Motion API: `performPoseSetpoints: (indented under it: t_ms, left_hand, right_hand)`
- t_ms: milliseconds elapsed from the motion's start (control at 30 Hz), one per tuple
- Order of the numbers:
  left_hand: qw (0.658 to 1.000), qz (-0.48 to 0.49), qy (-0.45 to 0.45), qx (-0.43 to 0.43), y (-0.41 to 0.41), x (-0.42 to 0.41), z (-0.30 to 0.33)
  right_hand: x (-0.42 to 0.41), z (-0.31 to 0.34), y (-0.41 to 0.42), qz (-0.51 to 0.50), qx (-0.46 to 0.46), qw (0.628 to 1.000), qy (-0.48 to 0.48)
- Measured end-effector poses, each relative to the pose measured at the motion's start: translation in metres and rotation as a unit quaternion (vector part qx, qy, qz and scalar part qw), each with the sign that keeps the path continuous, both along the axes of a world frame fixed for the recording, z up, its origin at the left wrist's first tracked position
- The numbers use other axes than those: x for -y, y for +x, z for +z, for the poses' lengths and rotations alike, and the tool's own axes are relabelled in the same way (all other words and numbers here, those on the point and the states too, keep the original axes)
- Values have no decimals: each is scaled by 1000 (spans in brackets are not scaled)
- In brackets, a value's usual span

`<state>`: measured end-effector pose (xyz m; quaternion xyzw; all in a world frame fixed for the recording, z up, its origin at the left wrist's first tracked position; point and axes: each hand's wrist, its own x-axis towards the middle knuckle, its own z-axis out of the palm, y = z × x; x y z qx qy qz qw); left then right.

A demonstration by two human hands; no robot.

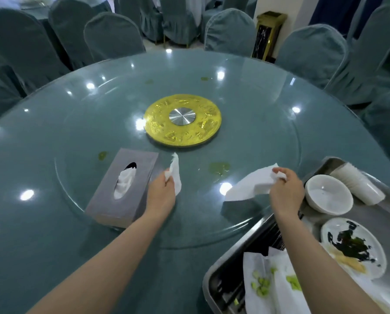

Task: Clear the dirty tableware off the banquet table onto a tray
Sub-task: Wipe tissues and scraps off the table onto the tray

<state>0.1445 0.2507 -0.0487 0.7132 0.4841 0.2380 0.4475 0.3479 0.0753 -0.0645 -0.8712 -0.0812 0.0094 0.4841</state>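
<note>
At centre frame the left hand (161, 191) pinches a crumpled tissue (175, 175) beside the grey tissue box (123, 186), the right hand (286, 189) grips another tissue (250, 184), and greenish smears (219, 168), possibly sauce, lie between them, while the tray (225, 268) at lower right holds a bowl (327, 193), stacked cups (357, 184) and a dirty plate (352, 245).

No legible text

We find no readable words, labels or numbers; the gold disc (182, 120) bears embossed marks too blurred to read.
</note>
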Motion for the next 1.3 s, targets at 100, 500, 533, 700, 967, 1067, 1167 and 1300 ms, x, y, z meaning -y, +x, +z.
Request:
performPoseSetpoints:
  t_ms: [100, 500, 533, 700, 967, 1067, 1167, 1300]
  left_hand:
    - [993, -81, 83, 22, 43, -7, 0]
    - [853, -321, 210, -355, 158, -19, -97]
    - [845, -335, 219, -354, 155, -17, -99]
    - [833, -377, 224, -337, 150, -12, -96]
    - [806, -437, 244, -315, 141, 13, -95]
    - [789, -476, 242, -303, 137, 15, -86]
    - [777, -512, 230, -285, 127, 33, -82]
    - [778, -513, 218, -289, 121, 36, -77]
  right_hand:
    - [-5, -12, 23, -2, -5, 1000, 22]
    - [5, -29, 86, 27, 63, 997, -29]
    - [4, -29, 89, 34, 70, 996, -36]
    - [-4, -39, 87, 64, 50, 995, -65]
    - [-1, -40, 80, 61, 72, 993, -66]
    - [1, -32, 82, 41, 99, 993, -46]
    - [4, -22, 83, 35, 124, 991, -33]
    - [7, -8, 79, 47, 169, 984, -24]
